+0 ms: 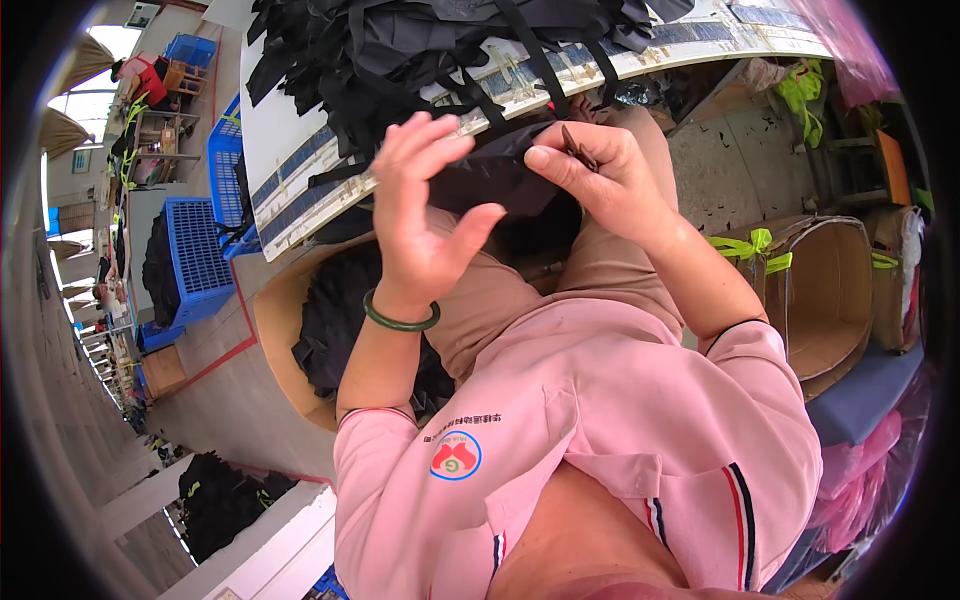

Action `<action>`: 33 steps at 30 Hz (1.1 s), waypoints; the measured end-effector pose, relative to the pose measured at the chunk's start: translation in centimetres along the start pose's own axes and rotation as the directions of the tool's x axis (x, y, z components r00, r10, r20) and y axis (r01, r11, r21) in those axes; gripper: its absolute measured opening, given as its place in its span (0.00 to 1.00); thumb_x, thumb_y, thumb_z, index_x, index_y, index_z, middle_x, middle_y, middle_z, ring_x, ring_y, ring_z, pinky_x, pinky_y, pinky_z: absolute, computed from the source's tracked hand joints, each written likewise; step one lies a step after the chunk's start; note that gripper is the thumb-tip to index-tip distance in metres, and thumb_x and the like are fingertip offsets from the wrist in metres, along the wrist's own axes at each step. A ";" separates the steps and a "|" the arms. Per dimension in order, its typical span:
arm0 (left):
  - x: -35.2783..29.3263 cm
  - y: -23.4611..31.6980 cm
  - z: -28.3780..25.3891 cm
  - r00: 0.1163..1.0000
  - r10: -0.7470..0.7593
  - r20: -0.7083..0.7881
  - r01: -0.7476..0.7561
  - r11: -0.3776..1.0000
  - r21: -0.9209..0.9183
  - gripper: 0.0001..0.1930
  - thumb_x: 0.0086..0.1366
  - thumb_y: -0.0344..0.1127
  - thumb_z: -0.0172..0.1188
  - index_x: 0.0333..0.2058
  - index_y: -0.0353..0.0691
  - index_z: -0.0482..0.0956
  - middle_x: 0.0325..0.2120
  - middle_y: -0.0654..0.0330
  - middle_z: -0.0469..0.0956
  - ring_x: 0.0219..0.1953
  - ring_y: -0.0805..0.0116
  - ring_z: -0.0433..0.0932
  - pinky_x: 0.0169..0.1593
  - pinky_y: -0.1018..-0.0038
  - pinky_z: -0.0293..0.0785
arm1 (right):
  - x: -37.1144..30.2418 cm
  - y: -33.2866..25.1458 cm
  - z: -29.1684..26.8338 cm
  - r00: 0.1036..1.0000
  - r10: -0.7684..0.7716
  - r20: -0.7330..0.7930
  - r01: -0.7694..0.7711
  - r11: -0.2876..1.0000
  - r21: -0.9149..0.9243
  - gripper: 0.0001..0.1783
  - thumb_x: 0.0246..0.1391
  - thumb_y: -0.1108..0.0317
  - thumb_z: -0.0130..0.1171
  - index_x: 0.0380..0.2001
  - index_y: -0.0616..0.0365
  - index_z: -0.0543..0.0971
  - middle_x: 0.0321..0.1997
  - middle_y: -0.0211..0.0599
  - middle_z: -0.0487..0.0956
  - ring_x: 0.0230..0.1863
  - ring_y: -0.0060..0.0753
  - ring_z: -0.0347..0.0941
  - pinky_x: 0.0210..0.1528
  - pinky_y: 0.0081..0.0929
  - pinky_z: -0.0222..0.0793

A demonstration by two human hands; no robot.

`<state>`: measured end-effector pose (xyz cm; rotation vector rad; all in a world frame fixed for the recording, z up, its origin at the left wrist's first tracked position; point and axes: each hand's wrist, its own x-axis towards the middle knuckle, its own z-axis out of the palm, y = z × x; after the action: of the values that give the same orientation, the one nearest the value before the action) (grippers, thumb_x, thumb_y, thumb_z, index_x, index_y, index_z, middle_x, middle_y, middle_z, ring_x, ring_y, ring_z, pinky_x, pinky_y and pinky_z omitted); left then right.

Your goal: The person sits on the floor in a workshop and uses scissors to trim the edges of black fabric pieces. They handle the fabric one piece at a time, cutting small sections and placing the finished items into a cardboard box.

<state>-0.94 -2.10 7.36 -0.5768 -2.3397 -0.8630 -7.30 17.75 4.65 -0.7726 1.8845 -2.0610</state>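
My left hand [425, 215] is raised with its fingers spread, a green bangle [402, 322] at its wrist. No grip shows in it, and it hovers beside a black fabric piece [490, 180] over my lap. Thumb and fingers of my right hand [605, 175] are closed at the upper right edge of that fabric. A small dark metal tool [580, 150], which looks like thread snips, pokes out between the right fingers; most of it is hidden. Beyond both hands, a heap of black fabric pieces [400, 60] with straps covers the worktable [300, 190], some straps hanging over its edge.
A cardboard box [275, 300] with black pieces stands by my left leg. Blue plastic crates [200, 260] are on the floor at left. An open cardboard box [825, 290] with a yellow-green tie lies at right. Far left, a person in red [150, 85] is by some shelves.
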 end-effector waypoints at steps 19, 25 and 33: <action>0.1 0.6 -0.2 0.794 -0.458 0.399 0.566 0.796 -0.213 0.12 0.48 0.28 0.72 0.30 0.35 0.79 0.30 0.64 0.78 0.45 0.68 0.75 0.52 0.72 0.68 | 0.4 -2.5 -0.8 0.940 -0.263 0.215 0.332 0.844 -0.420 0.15 0.42 0.74 0.66 0.37 0.60 0.77 0.36 0.34 0.77 0.35 0.30 0.71 0.33 0.24 0.65; 0.5 -0.5 -1.5 0.875 -0.244 0.419 0.350 0.916 -0.198 0.10 0.48 0.28 0.70 0.28 0.34 0.78 0.26 0.61 0.77 0.35 0.65 0.74 0.44 0.73 0.69 | 0.6 -1.3 -1.8 0.940 -0.116 0.321 0.215 0.932 -0.293 0.08 0.45 0.76 0.63 0.30 0.64 0.75 0.35 0.35 0.76 0.36 0.31 0.70 0.40 0.24 0.65; -1.9 -3.1 -0.2 0.713 -0.334 0.617 0.668 0.054 -0.743 0.08 0.58 0.29 0.59 0.36 0.33 0.76 0.36 0.57 0.78 0.40 0.71 0.76 0.46 0.75 0.72 | 1.1 -0.2 -0.6 0.914 -0.176 0.367 0.024 0.924 0.382 0.05 0.49 0.74 0.63 0.25 0.62 0.77 0.41 0.40 0.77 0.43 0.29 0.72 0.47 0.26 0.65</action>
<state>-1.23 -4.78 4.87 -0.2132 -1.9267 -2.8704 -8.47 17.74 5.05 -1.1024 1.2153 -2.0376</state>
